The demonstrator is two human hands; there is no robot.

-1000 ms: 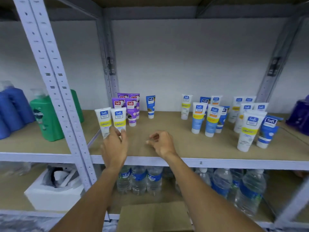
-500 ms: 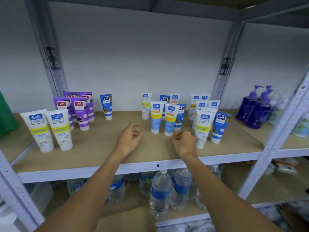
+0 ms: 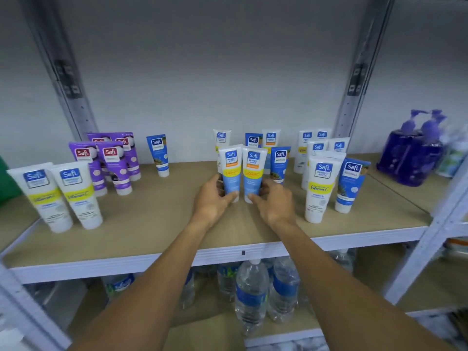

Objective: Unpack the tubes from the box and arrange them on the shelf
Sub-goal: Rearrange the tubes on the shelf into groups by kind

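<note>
Tubes in hand: two white-and-blue tubes with yellow bands, the left tube (image 3: 231, 171) and the right tube (image 3: 254, 173), stand cap-down and touching side by side at mid-shelf, just in front of a few more tubes by the wall.
Left hand: from my feed, the left hand (image 3: 214, 200) is wrapped round the lower part of the left tube, thumb across its front, fingers curled behind.
Right hand: the right hand (image 3: 274, 205) grasps the right tube the same way, thumb in front near the cap.
Shelf: I see a brown shelf board (image 3: 157, 224) with a white front edge; every tube on it stands upright.
Left group: two large white tubes (image 3: 63, 196) sit near the front left, purple tubes (image 3: 111, 163) behind them, and a lone blue tube (image 3: 158, 154) further back.
Right group: a tall white tube (image 3: 319, 191) and a blue tube (image 3: 350, 184) stand beside each other, more white ones behind.
Far right: purple pump bottles (image 3: 410, 158) in the next bay.
Below: water bottles (image 3: 250, 292) on the lower shelf.
</note>
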